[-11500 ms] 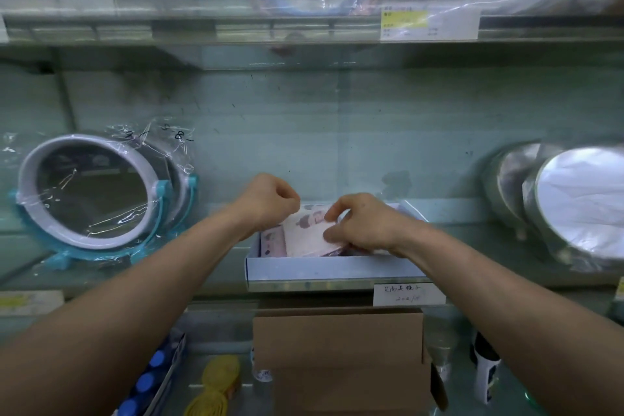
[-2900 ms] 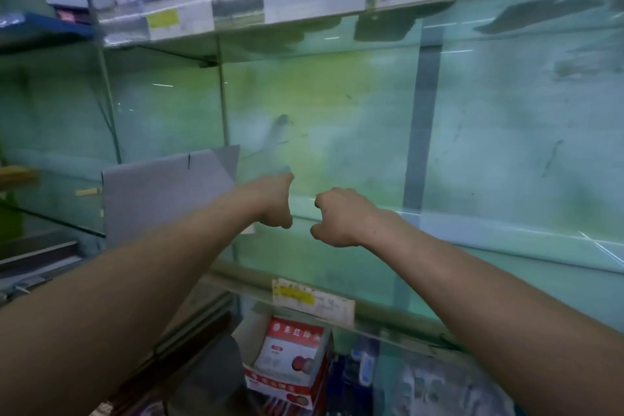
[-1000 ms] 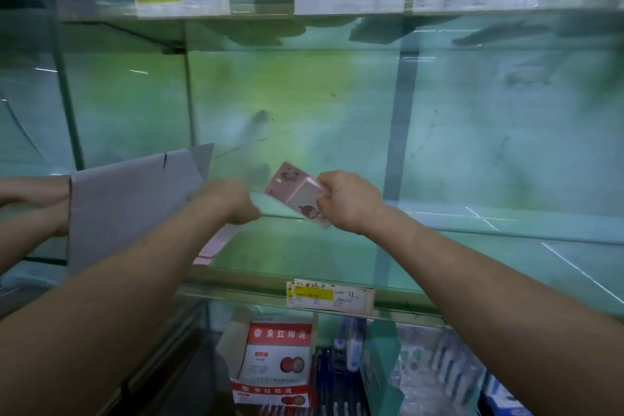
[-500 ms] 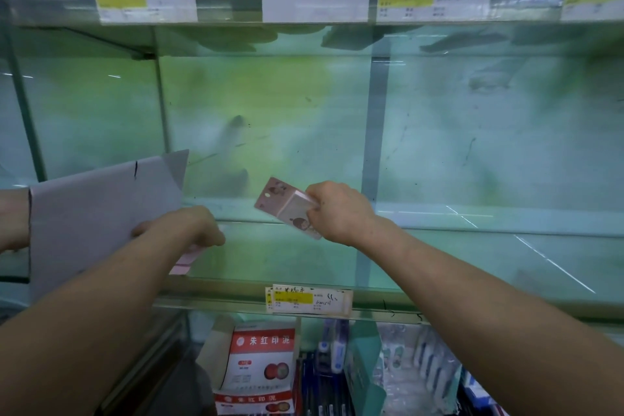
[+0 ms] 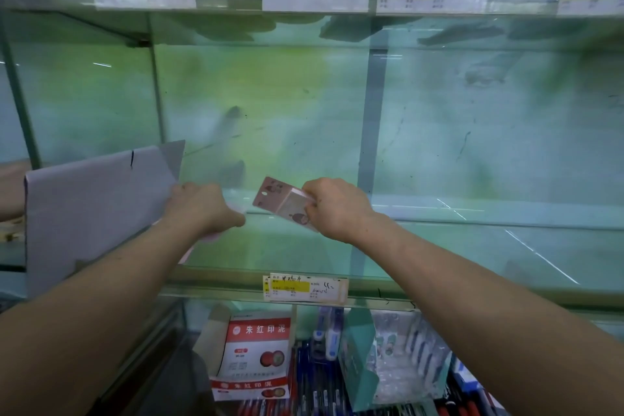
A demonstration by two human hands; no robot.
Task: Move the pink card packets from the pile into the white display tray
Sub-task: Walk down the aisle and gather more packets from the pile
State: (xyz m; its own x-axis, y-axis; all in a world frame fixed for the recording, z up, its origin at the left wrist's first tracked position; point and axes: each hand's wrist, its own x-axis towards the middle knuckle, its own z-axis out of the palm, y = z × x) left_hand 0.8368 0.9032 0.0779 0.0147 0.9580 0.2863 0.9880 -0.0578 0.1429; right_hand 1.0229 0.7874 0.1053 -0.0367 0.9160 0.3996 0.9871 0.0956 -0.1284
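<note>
Pinches pink card packets (image 5: 287, 204) in right grip (image 5: 337, 209), loose packet (image 5: 211, 237) in left grip (image 5: 202, 209). Risks spilling them off shelf (image 5: 472, 253) front edge through slack pinch.

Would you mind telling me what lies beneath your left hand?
A pale pink edge shows beneath the left hand, beside the grey sheet. The hand and forearm cover the rest, so what it is cannot be told.

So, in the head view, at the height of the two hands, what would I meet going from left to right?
The grey flat cardboard sheet → left hand → pink stack of card packets → right hand, which grips that stack.
</note>
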